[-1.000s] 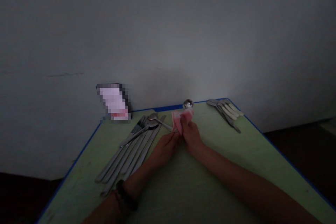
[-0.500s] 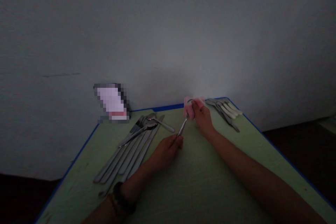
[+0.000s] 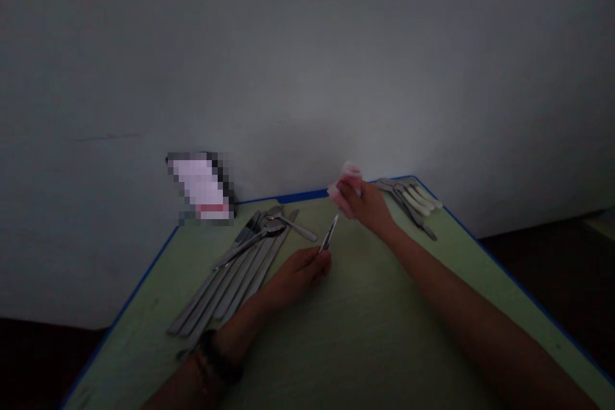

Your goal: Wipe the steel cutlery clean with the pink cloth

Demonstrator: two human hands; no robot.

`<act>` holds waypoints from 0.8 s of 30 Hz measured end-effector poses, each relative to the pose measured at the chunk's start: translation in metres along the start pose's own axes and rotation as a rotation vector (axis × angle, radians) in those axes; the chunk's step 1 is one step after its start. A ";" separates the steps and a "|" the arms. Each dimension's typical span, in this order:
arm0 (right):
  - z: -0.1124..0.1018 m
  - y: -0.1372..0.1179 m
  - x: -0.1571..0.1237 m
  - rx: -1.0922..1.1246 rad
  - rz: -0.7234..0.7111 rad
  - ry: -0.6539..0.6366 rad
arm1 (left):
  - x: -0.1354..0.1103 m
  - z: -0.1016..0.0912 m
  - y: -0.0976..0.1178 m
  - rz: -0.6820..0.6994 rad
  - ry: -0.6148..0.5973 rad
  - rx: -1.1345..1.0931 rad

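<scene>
My left hand (image 3: 303, 271) is closed around a slim, shiny metal piece of cutlery (image 3: 329, 232). Its narrow end points up and away; which kind it is does not show clearly. A crumpled pink and white cloth (image 3: 350, 172) is pinched in my right hand (image 3: 369, 206), just beyond the cutlery's tip. On the left, beside my left forearm, several long metal table knives (image 3: 240, 288) lie side by side. Spoons (image 3: 273, 225) rest across their far ends, one with its handle (image 3: 302, 230) pointing right.
White-handled cutlery (image 3: 417, 200) and other metal pieces (image 3: 414, 221) lie at the table's far right. A blurred-out upright device (image 3: 202, 186) leans at the far left by the wall (image 3: 307, 64). The green table (image 3: 375, 333) has a blue edge.
The cloth, which was at the cutlery's tip, is now bunched and raised slightly off it in my right hand. My left hand stays nearly in place, still holding the cutlery.
</scene>
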State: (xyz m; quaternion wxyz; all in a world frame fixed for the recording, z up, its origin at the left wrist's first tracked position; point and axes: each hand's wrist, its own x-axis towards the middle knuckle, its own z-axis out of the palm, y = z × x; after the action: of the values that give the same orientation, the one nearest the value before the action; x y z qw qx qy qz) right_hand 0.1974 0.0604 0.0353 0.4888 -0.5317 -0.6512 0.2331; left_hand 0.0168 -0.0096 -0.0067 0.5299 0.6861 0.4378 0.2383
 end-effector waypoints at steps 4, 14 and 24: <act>0.023 0.004 -0.013 0.119 0.167 0.046 | 0.001 0.000 0.000 0.015 0.011 0.027; 0.020 -0.009 -0.016 0.201 0.183 -0.091 | -0.002 0.005 0.006 0.018 0.098 0.072; -0.029 -0.018 -0.005 -0.077 -0.244 -0.721 | -0.001 0.010 0.001 0.058 0.396 -0.150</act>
State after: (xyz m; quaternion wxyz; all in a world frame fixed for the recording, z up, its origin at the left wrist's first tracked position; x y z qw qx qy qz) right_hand 0.2147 0.0439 0.0598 0.2323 -0.3521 -0.8482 0.3203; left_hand 0.0240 -0.0156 -0.0090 0.4760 0.5967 0.4947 0.4155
